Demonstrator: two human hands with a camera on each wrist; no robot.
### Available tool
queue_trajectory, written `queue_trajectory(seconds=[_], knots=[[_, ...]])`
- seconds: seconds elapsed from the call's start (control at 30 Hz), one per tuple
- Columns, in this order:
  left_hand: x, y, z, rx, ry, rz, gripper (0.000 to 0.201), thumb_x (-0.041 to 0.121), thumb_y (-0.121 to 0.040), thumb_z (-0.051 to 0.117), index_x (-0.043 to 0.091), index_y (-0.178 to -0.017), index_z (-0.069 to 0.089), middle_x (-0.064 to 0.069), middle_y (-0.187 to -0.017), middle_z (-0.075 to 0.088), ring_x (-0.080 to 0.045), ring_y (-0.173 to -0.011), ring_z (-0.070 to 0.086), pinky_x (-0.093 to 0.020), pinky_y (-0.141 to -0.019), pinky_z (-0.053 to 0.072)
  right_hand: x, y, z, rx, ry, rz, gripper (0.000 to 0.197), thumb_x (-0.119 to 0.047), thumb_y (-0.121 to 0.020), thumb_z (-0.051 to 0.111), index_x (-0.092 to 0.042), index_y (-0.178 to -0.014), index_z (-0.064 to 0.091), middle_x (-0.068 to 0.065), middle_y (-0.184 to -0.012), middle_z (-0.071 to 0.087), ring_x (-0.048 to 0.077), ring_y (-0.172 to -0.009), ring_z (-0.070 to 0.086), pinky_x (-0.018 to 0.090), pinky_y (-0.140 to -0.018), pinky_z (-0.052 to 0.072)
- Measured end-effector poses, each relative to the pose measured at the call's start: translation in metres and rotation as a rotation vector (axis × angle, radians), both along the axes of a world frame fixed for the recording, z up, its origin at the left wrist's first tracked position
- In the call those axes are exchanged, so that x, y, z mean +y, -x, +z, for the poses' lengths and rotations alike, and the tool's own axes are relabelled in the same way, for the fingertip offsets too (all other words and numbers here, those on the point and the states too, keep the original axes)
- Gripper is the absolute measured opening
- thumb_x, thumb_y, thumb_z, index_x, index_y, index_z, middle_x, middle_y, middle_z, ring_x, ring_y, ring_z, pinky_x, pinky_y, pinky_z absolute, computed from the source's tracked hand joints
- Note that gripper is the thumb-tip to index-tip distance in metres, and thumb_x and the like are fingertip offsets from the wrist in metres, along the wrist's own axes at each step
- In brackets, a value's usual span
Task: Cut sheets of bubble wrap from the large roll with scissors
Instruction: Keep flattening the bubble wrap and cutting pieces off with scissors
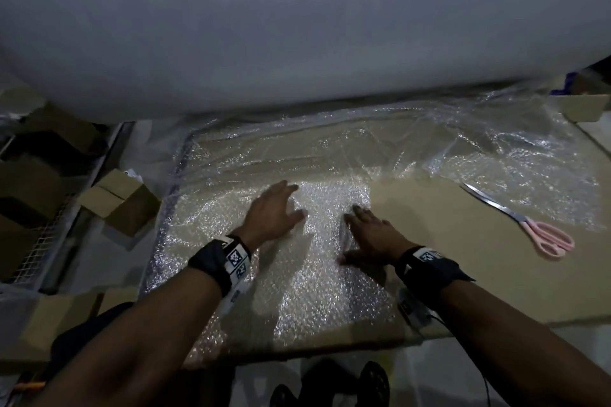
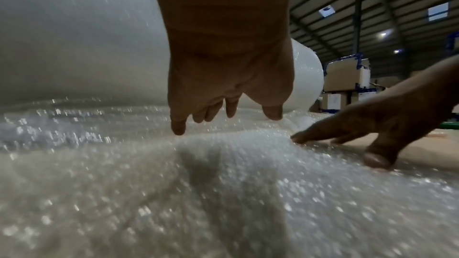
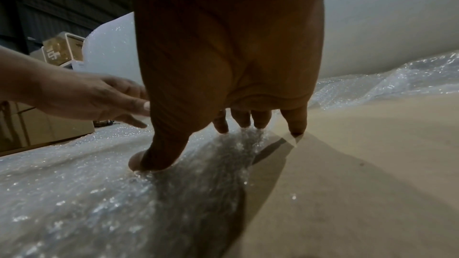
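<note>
right now both hands lie flat on a clear, glittering sheet of bubble wrap [image 1: 317, 274] spread over a tan cardboard-covered bench [image 1: 463, 258]: the left hand [image 1: 272, 211] with fingers spread and straight near the sheet's middle, the right hand [image 1: 370, 236] pressing its fingertips [image 3: 293, 125] along the sheet's right edge, where the wrap bunches into a low ridge. neither hand grips anything. the huge white roll of bubble wrap [image 1: 297, 20] lies across the far side of the bench, and looser wrap trails from under it toward the right. the pink-handled scissors with steel blades [image 1: 529, 225] lie on bare cardboard, well apart from the right hand. the step looks like smoothing a sheet before or after a cut, so it pays to sweep outward from the middle with flat palms, working the ridge out rather than pinning it, and to keep the edge square to the roll. pressing hard would pop bubbles; light, even strokes should do.
</note>
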State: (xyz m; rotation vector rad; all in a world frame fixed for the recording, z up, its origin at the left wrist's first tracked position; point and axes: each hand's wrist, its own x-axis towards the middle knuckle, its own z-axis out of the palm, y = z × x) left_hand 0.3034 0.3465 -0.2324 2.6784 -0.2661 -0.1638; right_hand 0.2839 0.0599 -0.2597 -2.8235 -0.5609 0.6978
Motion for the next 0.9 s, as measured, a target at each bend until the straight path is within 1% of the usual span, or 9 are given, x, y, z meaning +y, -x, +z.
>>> queue_trajectory(seconds=[0.07, 0.2, 0.33, 0.4, 0.47, 0.53, 0.63, 0.77, 0.9], knots=[[-0.012, 0.001, -0.014, 0.131, -0.115, -0.071, 0.093, 0.077, -0.097, 0.043, 0.022, -0.168, 0.018, -0.010, -0.176, 0.009, -0.030, -0.162, 0.012, -0.057, -0.128, 0.020, 0.000, 0.000, -0.001, -0.001, -0.002, -0.004, 0.133, -0.094, -0.068, 0.056, -0.023, -0.166, 0.002, 0.005, -0.175, -0.012, 0.029, -0.162, -0.002, 0.065, -0.125, 0.017], [-0.016, 0.010, -0.043, 0.205, -0.271, -0.092, 0.100, 0.085, -0.096, 0.024, 0.023, -0.168, -0.004, -0.009, -0.174, -0.020, -0.029, -0.161, -0.018, -0.062, -0.127, -0.005, -0.003, 0.000, -0.005, -0.014, -0.017, -0.008, 0.129, -0.093, -0.071, 0.058, -0.025, -0.166, 0.004, 0.004, -0.175, -0.010, 0.029, -0.162, 0.000, 0.064, -0.125, 0.018], [-0.011, 0.015, -0.051, 0.178, -0.289, -0.104, 0.102, 0.089, -0.093, 0.016, 0.026, -0.167, -0.014, -0.007, -0.171, -0.029, -0.026, -0.158, -0.027, -0.059, -0.126, -0.013, -0.006, 0.004, 0.000, -0.015, -0.027, 0.012, 0.121, -0.093, -0.078, 0.048, -0.025, -0.167, 0.002, 0.006, -0.175, -0.011, 0.029, -0.162, -0.003, 0.060, -0.126, 0.013], [-0.013, 0.016, -0.048, 0.178, -0.301, -0.107, 0.103, 0.089, -0.091, 0.015, 0.026, -0.167, -0.015, -0.007, -0.171, -0.030, -0.027, -0.157, -0.028, -0.060, -0.125, -0.012, -0.008, 0.007, 0.005, -0.008, -0.060, 0.023, 0.130, -0.104, -0.066, 0.025, -0.025, -0.167, 0.003, 0.007, -0.175, -0.011, 0.029, -0.162, -0.003, 0.058, -0.126, 0.012], [-0.014, 0.016, -0.041, 0.192, -0.309, -0.072, 0.102, 0.088, -0.092, 0.019, 0.026, -0.167, -0.014, -0.008, -0.170, -0.030, -0.028, -0.157, -0.029, -0.062, -0.124, -0.013, -0.013, 0.008, 0.011, -0.023, -0.173, -0.015, 0.130, -0.105, -0.064, 0.022, -0.027, -0.167, 0.011, 0.006, -0.176, -0.004, 0.027, -0.162, 0.002, 0.054, -0.127, 0.018], [-0.023, 0.015, -0.033, 0.167, -0.309, -0.004, 0.101, 0.088, -0.093, 0.022, 0.028, -0.167, -0.011, -0.009, -0.172, -0.026, -0.028, -0.158, -0.027, -0.062, -0.124, -0.013, -0.037, 0.007, 0.021, -0.049, -0.339, -0.088, 0.105, -0.090, -0.080, 0.048, -0.029, -0.164, 0.029, 0.004, -0.174, 0.017, 0.024, -0.159, 0.020, 0.040, -0.125, 0.027], [-0.045, 0.011, -0.012, 0.093, -0.290, 0.088, 0.109, 0.094, -0.080, 0.018, 0.031, -0.169, 0.008, -0.007, -0.177, -0.007, -0.027, -0.163, -0.009, -0.062, -0.126, 0.001, -0.108, 0.002, 0.037, -0.126, -0.475, -0.176, 0.063, -0.060, -0.090, 0.072, -0.027, -0.143, 0.062, -0.003, -0.148, 0.059, 0.016, -0.134, 0.055, 0.020, -0.102, 0.040], [-0.111, 0.006, 0.005, -0.118, -0.132, 0.138, 0.107, 0.094, -0.081, 0.024, 0.022, -0.157, 0.047, -0.015, -0.167, 0.036, -0.032, -0.155, 0.034, -0.056, -0.119, 0.038, -0.247, -0.015, 0.041, -0.247, -0.442, -0.342, 0.031, -0.039, -0.090, 0.081, -0.023, -0.116, 0.077, -0.007, -0.114, 0.077, 0.012, -0.104, 0.071, 0.026, -0.093, 0.052], [-0.195, 0.002, 0.006, -0.047, 0.053, 0.225, 0.094, 0.088, -0.082, 0.038, 0.027, -0.152, 0.053, -0.009, -0.162, 0.046, -0.022, -0.154, 0.037, -0.043, -0.120, 0.038, -0.354, -0.029, 0.040, -0.237, -0.247, -0.516, 0.028, -0.040, -0.085, 0.082, -0.029, -0.110, 0.076, -0.010, -0.099, 0.077, 0.015, -0.085, 0.072, 0.037, -0.078, 0.059]])
